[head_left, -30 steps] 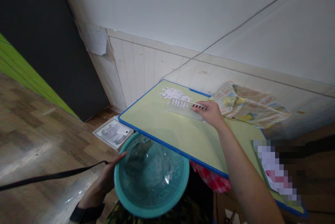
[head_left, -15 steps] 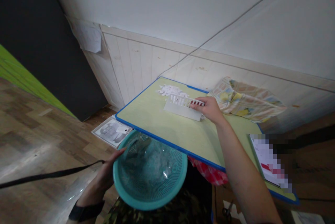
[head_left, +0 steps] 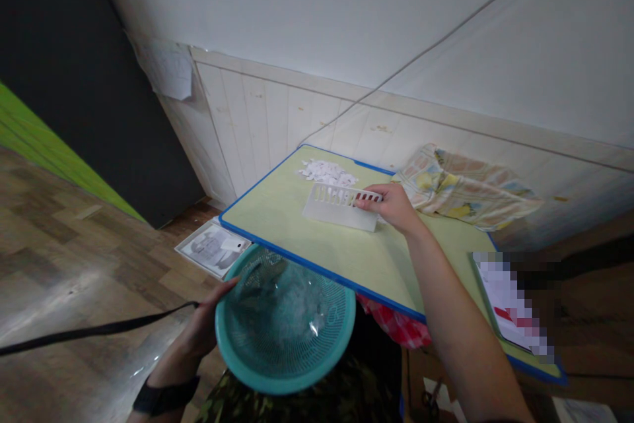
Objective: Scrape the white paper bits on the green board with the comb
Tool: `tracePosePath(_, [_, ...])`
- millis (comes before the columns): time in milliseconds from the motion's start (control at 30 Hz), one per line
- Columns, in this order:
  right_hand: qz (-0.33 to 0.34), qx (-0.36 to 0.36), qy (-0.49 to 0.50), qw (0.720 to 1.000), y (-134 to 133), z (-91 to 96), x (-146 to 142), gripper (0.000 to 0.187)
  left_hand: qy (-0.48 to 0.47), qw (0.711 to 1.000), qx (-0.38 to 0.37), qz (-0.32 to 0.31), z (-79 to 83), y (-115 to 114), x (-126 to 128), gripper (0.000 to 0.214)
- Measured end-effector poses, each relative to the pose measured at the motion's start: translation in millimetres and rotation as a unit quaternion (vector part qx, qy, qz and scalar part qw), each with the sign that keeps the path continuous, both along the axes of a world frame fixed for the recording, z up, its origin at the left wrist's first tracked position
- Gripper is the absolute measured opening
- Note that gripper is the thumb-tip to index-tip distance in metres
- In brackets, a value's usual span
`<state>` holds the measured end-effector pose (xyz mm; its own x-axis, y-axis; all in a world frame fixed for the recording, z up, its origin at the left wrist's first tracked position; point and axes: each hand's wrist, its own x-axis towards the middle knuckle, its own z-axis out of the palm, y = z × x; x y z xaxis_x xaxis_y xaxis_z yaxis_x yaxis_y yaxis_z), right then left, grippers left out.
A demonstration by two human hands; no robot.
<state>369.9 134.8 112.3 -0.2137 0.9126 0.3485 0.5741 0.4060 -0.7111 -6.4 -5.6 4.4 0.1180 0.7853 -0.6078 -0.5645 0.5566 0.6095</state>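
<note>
Scraps point(head_left: 327, 171) lie near the far left corner of the surface point(head_left: 277, 212). Just nearer, the right hand point(head_left: 391, 205) grips a white slotted plate point(head_left: 339, 215); well apart, the left hand point(head_left: 211, 314) holds a teal basket point(head_left: 277, 385) by its rim, at the near edge.

1. The right hand point(head_left: 390, 207) had drawn the white slotted piece point(head_left: 337, 214) over the table point(head_left: 277, 210), closer to its near edge and slightly leftward.
2. The piece covered less of the heap of white scraps point(head_left: 323, 171) in view than it had a second earlier.
3. More of the piece's plain face showed.
4. The camera had shifted a little, and a pale object point(head_left: 582, 412) had come into sight at the lower right.
</note>
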Motion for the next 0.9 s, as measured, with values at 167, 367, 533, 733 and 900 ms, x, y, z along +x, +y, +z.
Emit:
tracePosePath(167, [-0.006,0.015,0.008,1.000,0.0,-1.1,-3.1,0.036,0.007,1.000,0.014,-0.002,0.3,-0.5,0.1,0.017])
tracePosePath(367, [0.003,0.008,-0.019,1.000,-3.2,4.2,-3.7,0.033,0.011,1.000,0.012,-0.006,-0.2,-0.5,1.0,0.025])
tracePosePath(533, [-0.012,0.019,-0.011,1.000,-3.6,5.3,-2.4,0.034,-0.018,0.999,0.030,-0.008,-8.2,-0.6,-2.1,0.027])
tracePosePath(733, [-0.013,0.040,-0.031,0.999,-2.8,-2.5,-17.0,0.025,-0.015,1.000,0.007,-0.018,-8.0,-0.3,-2.4,0.020])
tracePosePath(900, [0.010,0.006,-0.030,0.999,-4.3,6.4,-2.5,0.029,-0.011,0.999,0.024,-0.020,-6.4,-0.4,-1.6,0.016])
